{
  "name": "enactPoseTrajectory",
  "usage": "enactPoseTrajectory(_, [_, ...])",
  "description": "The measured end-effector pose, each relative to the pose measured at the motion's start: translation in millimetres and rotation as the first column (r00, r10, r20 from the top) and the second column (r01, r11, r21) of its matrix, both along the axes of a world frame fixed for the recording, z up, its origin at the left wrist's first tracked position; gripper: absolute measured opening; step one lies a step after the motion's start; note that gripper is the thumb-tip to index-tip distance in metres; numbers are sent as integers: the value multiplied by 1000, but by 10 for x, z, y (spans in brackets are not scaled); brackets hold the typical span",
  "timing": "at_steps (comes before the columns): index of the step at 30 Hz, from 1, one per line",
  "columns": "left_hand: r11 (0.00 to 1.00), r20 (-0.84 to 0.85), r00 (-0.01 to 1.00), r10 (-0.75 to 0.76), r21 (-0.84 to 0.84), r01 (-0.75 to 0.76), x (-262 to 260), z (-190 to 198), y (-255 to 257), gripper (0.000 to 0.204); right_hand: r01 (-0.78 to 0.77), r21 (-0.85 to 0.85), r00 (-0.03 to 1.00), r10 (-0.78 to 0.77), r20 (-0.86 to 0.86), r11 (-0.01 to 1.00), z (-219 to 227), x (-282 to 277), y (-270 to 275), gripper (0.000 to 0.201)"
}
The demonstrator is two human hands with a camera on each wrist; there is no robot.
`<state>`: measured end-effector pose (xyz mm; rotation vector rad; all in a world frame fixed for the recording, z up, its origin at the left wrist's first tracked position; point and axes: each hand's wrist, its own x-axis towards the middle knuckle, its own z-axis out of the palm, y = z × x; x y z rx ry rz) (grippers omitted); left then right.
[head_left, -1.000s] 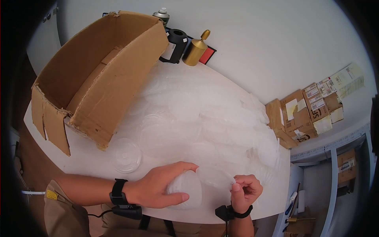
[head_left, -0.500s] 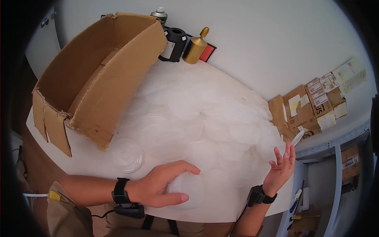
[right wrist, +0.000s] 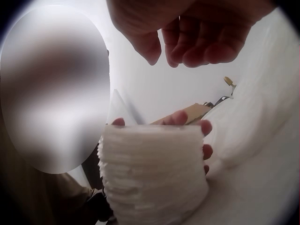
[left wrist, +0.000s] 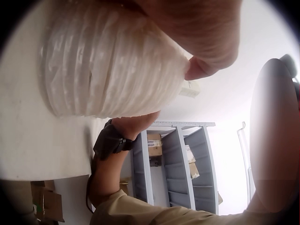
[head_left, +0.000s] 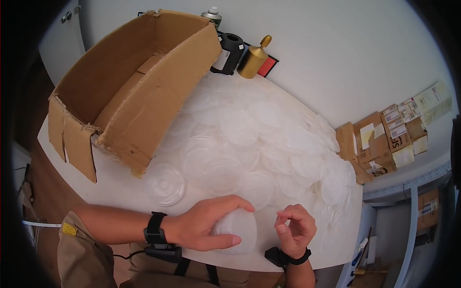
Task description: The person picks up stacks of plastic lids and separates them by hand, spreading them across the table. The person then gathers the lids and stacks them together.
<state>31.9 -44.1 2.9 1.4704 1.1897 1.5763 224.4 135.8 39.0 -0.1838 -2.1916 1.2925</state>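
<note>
A thick stack of clear, ribbed-edged plastic lids (head_left: 245, 233) (left wrist: 108, 65) (right wrist: 152, 173) stands at the table's front edge. My left hand (head_left: 206, 224) (left wrist: 197, 28) grips it from the left, its fingers round the far side and its thumb near. To the right of the stack, and apart from it, is my right hand (head_left: 297, 229) (right wrist: 192, 28). Its fingers are loosely bent, and the right wrist view shows a gap between thumb and fingertips with nothing in it. Many loose clear lids (head_left: 240, 127) overlap beyond both hands.
An open cardboard box (head_left: 153, 105) stands at the left back. Behind the lids are a black container (head_left: 231, 53), a gold container (head_left: 253, 62) and a spray can (head_left: 212, 17). Small cartons (head_left: 377, 139) lie at the right; a round clear lid (head_left: 164, 185) lies left.
My right hand held a clear lid beside the stack, then moved out to the right with empty, spread fingers. Now it is back near the stack, fingers bent. My left hand keeps its grip.
</note>
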Motion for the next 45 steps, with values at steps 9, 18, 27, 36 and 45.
enactPoseTrajectory(9, [1000, 34, 999, 0, 6, 0, 25, -1, 12, 55, -147, 191, 988, 136, 70, 971, 81, -204, -297, 32])
enactPoseTrajectory(18, [998, 46, 998, -30, -47, 33, 4, 27, 2, 56, 16, 91, 995, -7, -99, 996, -54, -48, -109, 16])
enactPoseTrajectory(27, [998, 49, 999, -19, -51, 22, 8, 35, -20, 57, 44, 139, 993, -58, 101, 989, -28, -132, -190, 30])
enactPoseTrajectory(36, [998, 36, 999, -24, -60, 26, -1, 54, -21, 57, 261, 14, 965, -260, -39, 965, -123, -164, -152, 39])
enactPoseTrajectory(45, [999, 30, 1000, -8, -51, 9, 8, 44, -12, 56, 131, 53, 991, -132, 15, 990, -88, -123, -190, 41])
